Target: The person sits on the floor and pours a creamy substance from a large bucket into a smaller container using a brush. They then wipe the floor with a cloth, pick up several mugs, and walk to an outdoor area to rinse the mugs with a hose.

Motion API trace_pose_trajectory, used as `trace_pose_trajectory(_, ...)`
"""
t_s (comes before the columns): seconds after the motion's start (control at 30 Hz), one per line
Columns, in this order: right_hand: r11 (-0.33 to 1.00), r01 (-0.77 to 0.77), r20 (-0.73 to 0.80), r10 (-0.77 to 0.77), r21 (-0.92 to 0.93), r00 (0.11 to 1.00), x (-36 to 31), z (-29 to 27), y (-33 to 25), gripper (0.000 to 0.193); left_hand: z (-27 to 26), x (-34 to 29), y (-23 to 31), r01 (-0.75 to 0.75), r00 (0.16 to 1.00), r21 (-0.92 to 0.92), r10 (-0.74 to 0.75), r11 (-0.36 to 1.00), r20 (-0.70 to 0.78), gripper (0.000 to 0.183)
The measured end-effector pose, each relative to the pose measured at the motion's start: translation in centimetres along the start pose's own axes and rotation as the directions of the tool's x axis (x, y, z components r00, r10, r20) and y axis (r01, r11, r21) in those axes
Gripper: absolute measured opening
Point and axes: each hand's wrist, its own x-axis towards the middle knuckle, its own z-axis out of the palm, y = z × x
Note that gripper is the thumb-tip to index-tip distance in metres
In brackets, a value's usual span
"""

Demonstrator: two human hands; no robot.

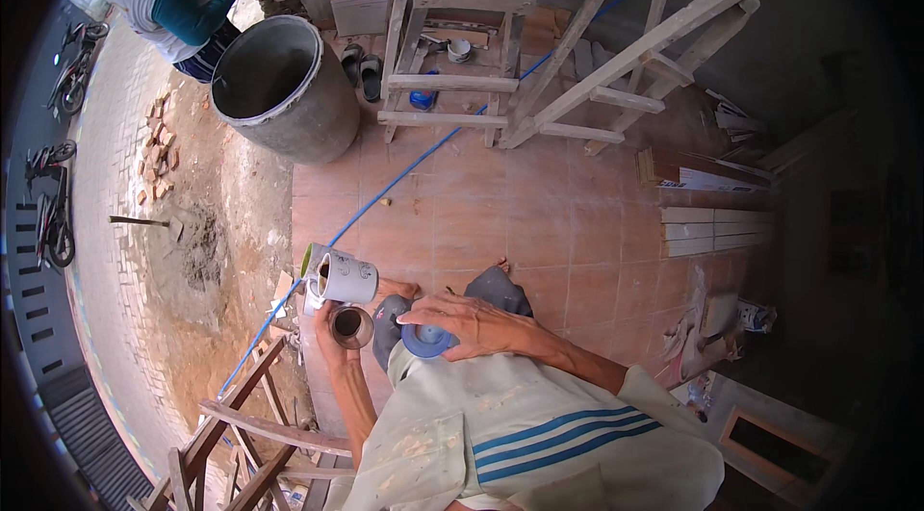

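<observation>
My left hand point(336, 345) is closed around a small brownish cup point(352, 329) whose inside looks dark. Just beyond it is a white mug point(354, 281) with dark printed drawings, and a green-rimmed container point(309, 261) shows partly behind that mug. What these two rest on is hidden. In front of my shirt, my right hand point(476, 326) has its fingers over a round blue lid point(426, 342) and grips it from the edge. The lid and the brownish cup are apart.
A blue hose point(395, 182) crosses the tiled floor point(539, 213). Wooden trestles point(452, 83) and a large concrete ring point(318, 116) stand ahead. Planks point(717, 216) lie at right; a wooden frame point(274, 429) is lower left. Another person point(178, 6) works at far left.
</observation>
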Motion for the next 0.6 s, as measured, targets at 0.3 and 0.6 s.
trace_pose_trajectory(0.3,0.993,-0.083,-0.161,0.07,-0.079,0.985,-19.7,-8.2,3.7,0.08,18.5,-1.0,-15.2,0.351,0.863,0.155,-0.383,0.923,0.329,0.023)
trace_pose_trajectory(0.6,0.869,-0.216,-0.33,0.065,-0.446,0.942,-30.6,-17.1,6.1,0.058,40.2,-5.0,-31.1,0.516,0.595,0.53,-0.727,0.673,0.343,0.016)
